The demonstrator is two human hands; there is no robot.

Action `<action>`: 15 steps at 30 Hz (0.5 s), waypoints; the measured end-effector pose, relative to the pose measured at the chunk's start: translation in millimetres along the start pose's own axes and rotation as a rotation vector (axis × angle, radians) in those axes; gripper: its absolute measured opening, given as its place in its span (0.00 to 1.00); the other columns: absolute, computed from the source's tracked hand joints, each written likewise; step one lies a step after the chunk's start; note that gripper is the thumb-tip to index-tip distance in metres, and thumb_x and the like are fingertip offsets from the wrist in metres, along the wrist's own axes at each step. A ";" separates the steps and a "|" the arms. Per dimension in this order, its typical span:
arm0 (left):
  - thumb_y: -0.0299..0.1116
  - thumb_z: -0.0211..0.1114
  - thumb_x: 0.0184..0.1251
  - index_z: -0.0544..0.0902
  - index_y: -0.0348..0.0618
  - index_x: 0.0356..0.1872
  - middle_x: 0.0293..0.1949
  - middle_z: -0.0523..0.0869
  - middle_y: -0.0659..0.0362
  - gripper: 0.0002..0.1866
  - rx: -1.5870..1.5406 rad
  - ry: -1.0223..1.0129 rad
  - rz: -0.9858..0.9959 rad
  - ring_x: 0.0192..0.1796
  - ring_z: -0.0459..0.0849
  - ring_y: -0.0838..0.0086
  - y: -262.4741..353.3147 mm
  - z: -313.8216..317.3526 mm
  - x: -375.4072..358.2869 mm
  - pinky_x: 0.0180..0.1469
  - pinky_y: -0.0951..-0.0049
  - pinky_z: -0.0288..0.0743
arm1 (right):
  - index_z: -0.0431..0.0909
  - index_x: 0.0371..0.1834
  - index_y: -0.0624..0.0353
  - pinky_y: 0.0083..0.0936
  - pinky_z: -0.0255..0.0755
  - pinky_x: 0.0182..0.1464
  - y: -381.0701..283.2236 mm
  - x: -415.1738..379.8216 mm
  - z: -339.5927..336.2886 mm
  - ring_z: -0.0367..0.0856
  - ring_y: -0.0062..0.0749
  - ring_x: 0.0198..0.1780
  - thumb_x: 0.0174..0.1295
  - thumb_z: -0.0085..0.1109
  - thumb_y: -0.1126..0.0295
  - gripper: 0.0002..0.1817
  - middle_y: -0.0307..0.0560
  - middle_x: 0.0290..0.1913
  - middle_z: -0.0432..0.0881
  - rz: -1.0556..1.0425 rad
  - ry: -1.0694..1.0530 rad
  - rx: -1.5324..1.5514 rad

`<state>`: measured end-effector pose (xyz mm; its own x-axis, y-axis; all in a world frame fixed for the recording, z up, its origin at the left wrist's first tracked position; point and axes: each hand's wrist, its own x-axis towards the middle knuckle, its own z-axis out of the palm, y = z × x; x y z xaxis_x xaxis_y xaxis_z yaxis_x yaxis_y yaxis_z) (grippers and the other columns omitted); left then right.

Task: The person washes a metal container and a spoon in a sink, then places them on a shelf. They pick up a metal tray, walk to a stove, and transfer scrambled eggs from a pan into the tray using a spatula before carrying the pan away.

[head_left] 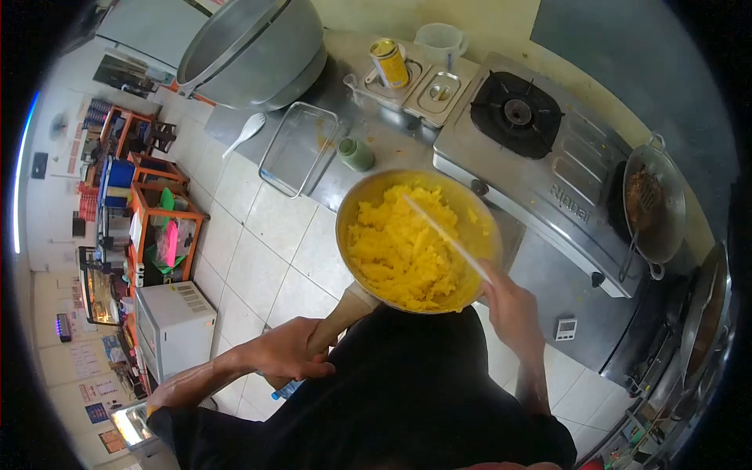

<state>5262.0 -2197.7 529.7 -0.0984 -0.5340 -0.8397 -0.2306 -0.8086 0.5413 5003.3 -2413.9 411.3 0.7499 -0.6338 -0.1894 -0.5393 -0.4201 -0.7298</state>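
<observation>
My left hand [291,349] is wrapped round the thick handle [341,317] of a frying pan [345,254]. The pan is held up in front of my body, tipped so that its inside shows. A yellow, crumbly mash that looks like scrambled egg [403,251] fills most of it. My right hand [511,309] grips a pale, flat spatula [446,235] at the pan's right rim. The spatula's far end reaches into the yellow food, and its lower part is hidden by my fingers.
A two-burner gas stove [501,149] stands at the right, with a wok [656,204] on its far burner. On the steel counter are a green jar [356,154], a wire-rimmed tray [274,168], a white spoon [247,133], a yellow can [389,63], a large pot [258,66] and a timer [565,330].
</observation>
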 end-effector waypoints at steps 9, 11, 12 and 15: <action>0.47 0.65 0.57 0.72 0.31 0.48 0.23 0.78 0.59 0.28 0.089 -0.017 -0.177 0.22 0.76 0.79 -1.5 -16.4 54.7 0.24 0.80 0.70 | 0.72 0.54 0.57 0.39 0.72 0.42 13.3 -18.3 -31.3 0.78 0.53 0.42 0.62 0.48 0.73 0.16 0.58 0.43 0.78 0.120 -0.197 -0.002; 0.60 0.62 0.54 0.66 0.32 0.60 0.31 0.79 0.55 0.43 -0.152 0.032 -0.080 0.25 0.76 0.77 -20.9 -17.2 50.3 0.28 0.77 0.72 | 0.73 0.53 0.59 0.37 0.72 0.44 17.8 -28.5 -51.8 0.78 0.54 0.44 0.62 0.48 0.74 0.16 0.59 0.43 0.78 0.107 -0.209 0.015; 0.60 0.62 0.54 0.66 0.32 0.60 0.31 0.79 0.55 0.43 -0.146 0.034 -0.078 0.25 0.76 0.77 -39.4 -18.3 51.9 0.28 0.77 0.72 | 0.73 0.52 0.61 0.36 0.72 0.45 18.4 -29.6 -64.4 0.78 0.54 0.45 0.61 0.48 0.75 0.16 0.60 0.43 0.78 0.094 -0.265 0.024; 0.67 0.64 0.45 0.65 0.37 0.62 0.39 0.77 0.51 0.50 -0.622 0.040 0.503 0.32 0.77 0.73 -69.5 -16.3 47.4 0.33 0.74 0.74 | 0.73 0.51 0.65 0.34 0.71 0.48 22.3 -30.9 -83.7 0.77 0.54 0.47 0.61 0.48 0.75 0.15 0.61 0.44 0.78 0.016 -0.392 0.058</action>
<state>5289.2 -2170.9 453.0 -0.0096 -0.8703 -0.4924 0.4153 -0.4514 0.7898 4936.0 -2458.0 455.9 0.8372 -0.3391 -0.4291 -0.5378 -0.3678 -0.7586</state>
